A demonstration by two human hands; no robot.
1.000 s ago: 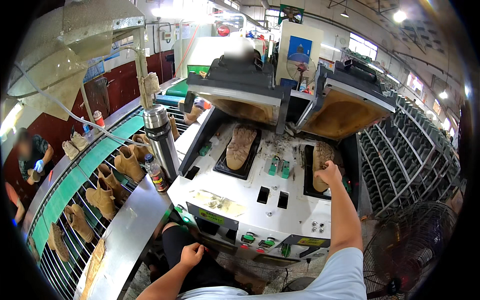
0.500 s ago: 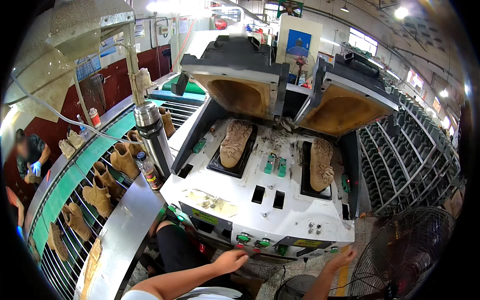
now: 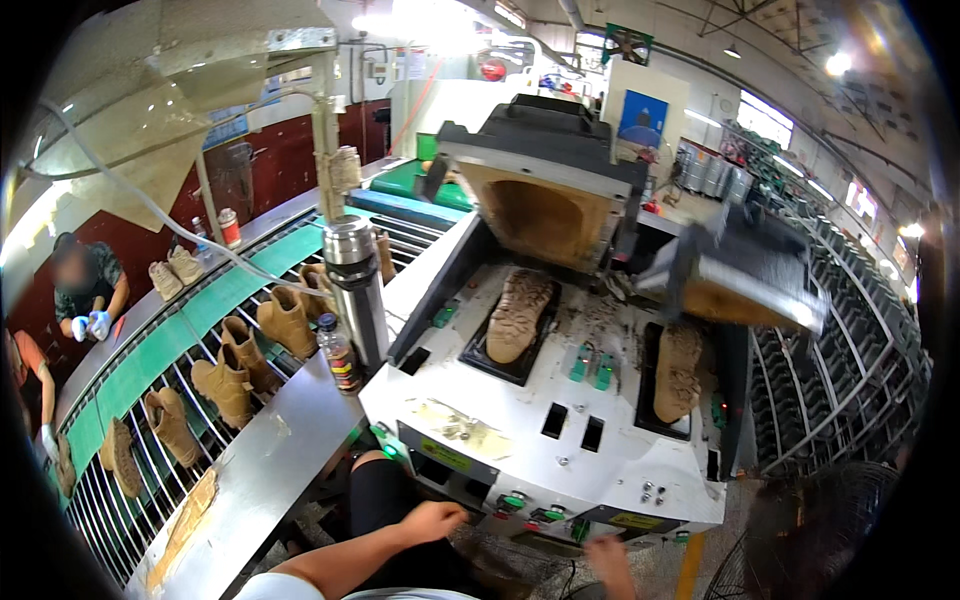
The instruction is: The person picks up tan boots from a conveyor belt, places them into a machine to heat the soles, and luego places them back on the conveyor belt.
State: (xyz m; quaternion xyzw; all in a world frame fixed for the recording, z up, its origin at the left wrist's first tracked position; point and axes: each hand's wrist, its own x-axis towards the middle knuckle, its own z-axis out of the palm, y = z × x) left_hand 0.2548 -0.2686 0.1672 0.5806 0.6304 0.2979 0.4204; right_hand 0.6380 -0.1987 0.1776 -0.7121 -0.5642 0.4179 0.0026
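Observation:
My left hand (image 3: 435,522) hovers before the front panel of a white two-station press (image 3: 480,425), its fingers curled in with nothing seen in them. My right hand (image 3: 608,562) is at the panel's lower edge near the right-hand controls, smeared by motion. Green and red buttons (image 3: 515,502) sit between the hands. On the press lie two tan shoe soles, tread up: the left sole (image 3: 520,315) on a black pad under a raised lid (image 3: 545,215), the right sole (image 3: 678,375) under a blurred, partly lowered lid (image 3: 745,275) that hides its far end.
On the left, a curved roller conveyor (image 3: 190,480) carries several tan boots (image 3: 225,385). A steel flask (image 3: 355,285) and a drink bottle (image 3: 338,355) stand beside the press. A rack (image 3: 830,370) and a floor fan (image 3: 810,530) are at right. A gloved co-worker (image 3: 90,290) sits far left.
The right lid has swung down over its sole, while the left lid stays up. My right hand has moved left toward the panel. The view has turned somewhat to the left.

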